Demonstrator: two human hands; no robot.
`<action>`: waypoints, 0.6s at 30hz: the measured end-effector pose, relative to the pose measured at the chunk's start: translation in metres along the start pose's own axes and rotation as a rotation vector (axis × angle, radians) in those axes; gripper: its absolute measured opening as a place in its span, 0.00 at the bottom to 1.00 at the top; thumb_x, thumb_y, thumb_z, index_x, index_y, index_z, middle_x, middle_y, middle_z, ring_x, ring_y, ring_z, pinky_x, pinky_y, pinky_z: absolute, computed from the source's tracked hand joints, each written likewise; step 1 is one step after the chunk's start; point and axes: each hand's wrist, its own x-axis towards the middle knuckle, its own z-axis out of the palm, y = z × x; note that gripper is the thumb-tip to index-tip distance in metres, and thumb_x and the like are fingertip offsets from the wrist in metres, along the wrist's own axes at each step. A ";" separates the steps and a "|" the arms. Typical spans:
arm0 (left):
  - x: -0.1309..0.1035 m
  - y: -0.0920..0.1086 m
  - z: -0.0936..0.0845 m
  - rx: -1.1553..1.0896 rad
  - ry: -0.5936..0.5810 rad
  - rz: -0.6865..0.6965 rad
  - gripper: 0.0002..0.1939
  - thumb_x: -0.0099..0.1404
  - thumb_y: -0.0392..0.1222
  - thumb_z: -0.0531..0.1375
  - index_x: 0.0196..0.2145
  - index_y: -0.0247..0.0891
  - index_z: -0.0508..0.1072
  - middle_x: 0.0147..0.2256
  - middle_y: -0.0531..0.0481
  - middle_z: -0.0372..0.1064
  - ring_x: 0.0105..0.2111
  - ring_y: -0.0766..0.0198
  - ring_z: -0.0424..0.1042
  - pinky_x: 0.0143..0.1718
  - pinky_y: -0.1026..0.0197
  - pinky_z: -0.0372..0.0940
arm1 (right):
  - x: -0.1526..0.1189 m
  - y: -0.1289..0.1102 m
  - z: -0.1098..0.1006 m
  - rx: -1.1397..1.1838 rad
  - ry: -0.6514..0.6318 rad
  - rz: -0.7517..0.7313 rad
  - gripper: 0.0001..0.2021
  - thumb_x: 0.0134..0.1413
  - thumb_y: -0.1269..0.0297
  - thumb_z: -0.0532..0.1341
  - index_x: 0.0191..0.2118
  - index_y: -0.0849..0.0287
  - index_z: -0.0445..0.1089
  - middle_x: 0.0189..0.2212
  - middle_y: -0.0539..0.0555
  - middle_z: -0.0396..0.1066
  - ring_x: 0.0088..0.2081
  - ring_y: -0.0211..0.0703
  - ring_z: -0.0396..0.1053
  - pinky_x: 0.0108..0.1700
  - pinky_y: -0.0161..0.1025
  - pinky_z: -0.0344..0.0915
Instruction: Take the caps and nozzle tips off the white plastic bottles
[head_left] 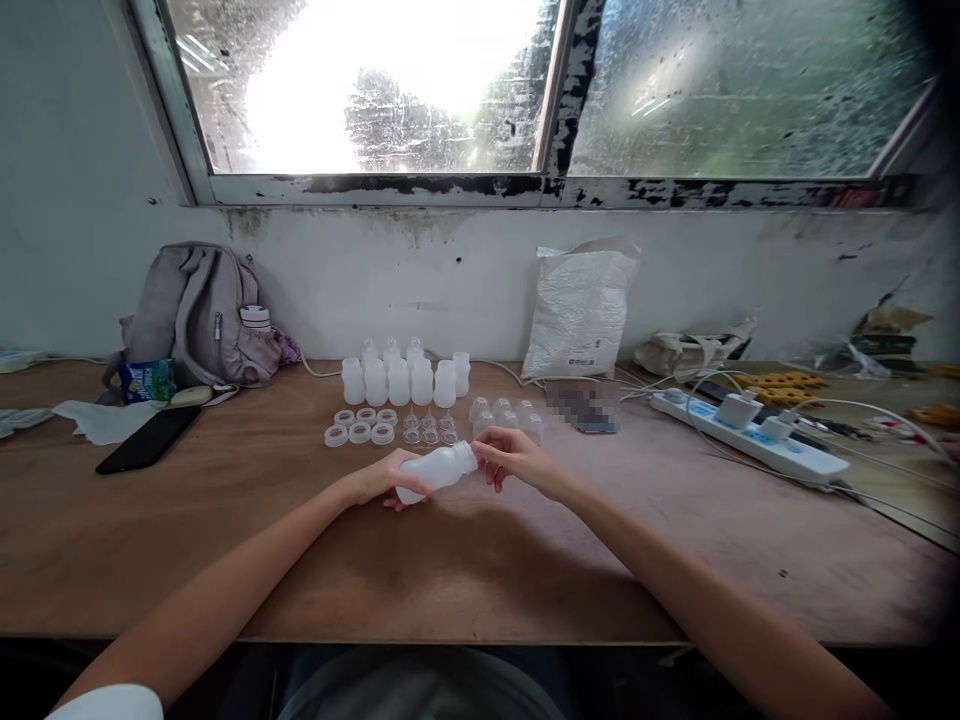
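Note:
A frosted white bottle [437, 472] lies tilted above the table, its neck pointing right and slightly up. My left hand [395, 478] is wrapped round its base end. At the neck, my right hand [507, 458] has its fingers bent and close together against the rim; whether a small part is between them cannot be made out. Just beyond stand several white bottles [398, 381] in a row. In front of those lie several white rings [360, 432], several clear nipples [429, 430] and several clear caps [504, 408], the caps partly behind my right hand.
A grey backpack [196, 315], a black phone [148, 440] and a white cloth [105, 421] are on the left. A white plastic package [581, 312] leans on the wall. On the right lie a blurred dark device [592, 410], a white power strip [757, 440] and loose cables.

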 end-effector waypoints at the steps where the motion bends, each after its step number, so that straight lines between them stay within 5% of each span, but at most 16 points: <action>1: 0.000 0.000 0.000 0.001 -0.001 0.002 0.16 0.49 0.42 0.59 0.35 0.31 0.67 0.23 0.52 0.65 0.12 0.74 0.58 0.08 0.71 0.47 | 0.000 0.000 0.000 0.007 -0.002 -0.019 0.16 0.46 0.53 0.57 0.32 0.62 0.63 0.22 0.50 0.63 0.21 0.32 0.64 0.19 0.31 0.65; 8: -0.001 0.001 0.000 0.000 -0.012 0.014 0.14 0.49 0.41 0.59 0.34 0.31 0.67 0.23 0.53 0.65 0.12 0.74 0.58 0.08 0.72 0.47 | -0.001 -0.003 0.001 0.012 0.073 -0.008 0.17 0.44 0.51 0.57 0.35 0.60 0.63 0.25 0.50 0.63 0.18 0.32 0.63 0.12 0.29 0.59; 18: 0.000 -0.001 -0.001 -0.043 0.008 0.017 0.15 0.49 0.43 0.60 0.33 0.30 0.65 0.24 0.51 0.65 0.13 0.74 0.59 0.09 0.71 0.47 | 0.001 0.000 -0.008 0.020 0.066 -0.141 0.15 0.43 0.56 0.60 0.35 0.60 0.63 0.28 0.51 0.63 0.25 0.35 0.65 0.22 0.33 0.66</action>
